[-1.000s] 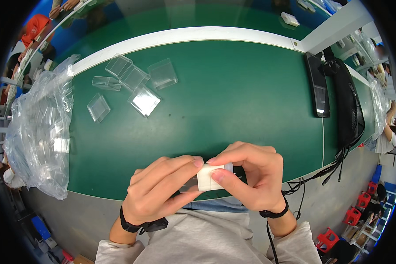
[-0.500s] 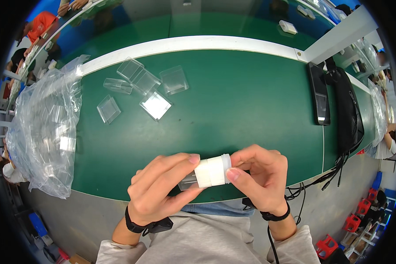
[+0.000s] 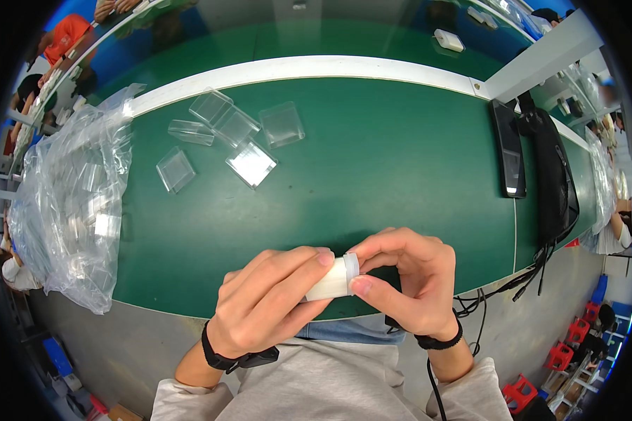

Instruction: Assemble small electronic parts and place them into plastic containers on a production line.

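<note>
Just above the table's near edge I hold a small white block-like piece [image 3: 328, 283] with a translucent pale cap-like end [image 3: 352, 266]. My left hand [image 3: 263, 298] wraps round the white body from the left, fingers on top and thumb below, and covers much of it. On the other side my right hand [image 3: 411, 284] pinches the pale end between thumb and forefinger; its other fingers curl behind. Whatever lies at the left end of the piece is hidden by my left fingers. Several clear plastic boxes or box halves [image 3: 251, 163] lie farther off on the green table [image 3: 372, 161].
A large clear plastic bag [image 3: 74, 210] with clear pieces inside hangs over the table's left edge. At the right lie a black phone-like device [image 3: 508, 151], a black pouch [image 3: 555, 175] and dark cables [image 3: 495, 298]. A white rail [image 3: 295, 68] borders the far edge.
My left hand has slid right along the white piece and covers more of it. The clear part seen below it earlier is now hidden. The pale end has shifted slightly left.
</note>
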Demonstrator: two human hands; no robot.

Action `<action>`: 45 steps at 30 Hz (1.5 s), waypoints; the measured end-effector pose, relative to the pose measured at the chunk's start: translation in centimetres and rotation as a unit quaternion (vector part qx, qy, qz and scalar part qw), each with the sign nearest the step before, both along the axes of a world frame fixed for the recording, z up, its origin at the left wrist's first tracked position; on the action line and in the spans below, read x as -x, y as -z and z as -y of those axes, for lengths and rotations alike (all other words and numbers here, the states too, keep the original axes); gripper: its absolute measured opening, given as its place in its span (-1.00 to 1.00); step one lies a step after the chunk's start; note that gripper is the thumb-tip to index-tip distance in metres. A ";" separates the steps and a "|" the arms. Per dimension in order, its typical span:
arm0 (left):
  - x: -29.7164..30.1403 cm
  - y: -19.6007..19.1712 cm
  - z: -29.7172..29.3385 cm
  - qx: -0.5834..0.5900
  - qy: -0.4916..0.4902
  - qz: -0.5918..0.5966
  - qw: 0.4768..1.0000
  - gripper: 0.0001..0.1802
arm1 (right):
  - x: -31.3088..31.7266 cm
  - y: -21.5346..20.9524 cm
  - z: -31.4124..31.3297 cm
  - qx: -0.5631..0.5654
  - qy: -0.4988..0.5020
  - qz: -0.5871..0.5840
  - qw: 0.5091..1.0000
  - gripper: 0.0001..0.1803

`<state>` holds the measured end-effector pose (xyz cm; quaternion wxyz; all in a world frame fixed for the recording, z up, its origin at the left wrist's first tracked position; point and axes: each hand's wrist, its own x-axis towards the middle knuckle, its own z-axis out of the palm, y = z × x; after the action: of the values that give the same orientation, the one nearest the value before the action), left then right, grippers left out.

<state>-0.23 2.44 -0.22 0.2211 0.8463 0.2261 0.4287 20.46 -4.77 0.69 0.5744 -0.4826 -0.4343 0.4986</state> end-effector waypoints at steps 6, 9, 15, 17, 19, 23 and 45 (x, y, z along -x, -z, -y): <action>0.0 0.3 0.1 -0.038 0.004 -0.028 0.999 -0.41 | -0.1 0.7 0.2 -0.033 0.009 0.001 0.999 -0.76; 0.1 0.3 0.2 -0.038 0.003 -0.035 0.999 -0.42 | -0.4 0.9 0.1 -0.046 0.003 0.006 0.999 -0.75; 0.1 -0.1 0.5 -0.039 0.003 -0.045 0.998 -0.45 | -0.8 0.9 -0.1 -0.080 -0.028 0.021 0.996 -0.78; 0.1 -0.1 0.5 -0.061 0.000 -0.049 0.997 -0.47 | -0.9 0.8 -0.1 -0.075 -0.036 0.014 0.996 -0.79; 0.2 0.0 0.5 -0.070 -0.001 -0.046 0.996 -0.47 | -0.8 0.6 -0.3 -0.078 -0.043 0.011 0.996 -0.82; 0.1 -0.1 0.3 -0.066 0.006 -0.066 0.996 -0.46 | -0.8 0.6 -0.2 -0.065 -0.037 0.026 0.997 -0.80; 0.6 -0.4 0.1 0.165 0.060 -0.018 0.984 -0.06 | 0.2 0.5 0.3 -0.065 0.013 0.000 0.998 -0.62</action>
<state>-0.82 2.36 0.15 0.3795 0.8177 0.2462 0.3561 20.22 -5.05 0.23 0.6111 -0.4497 -0.4593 0.4619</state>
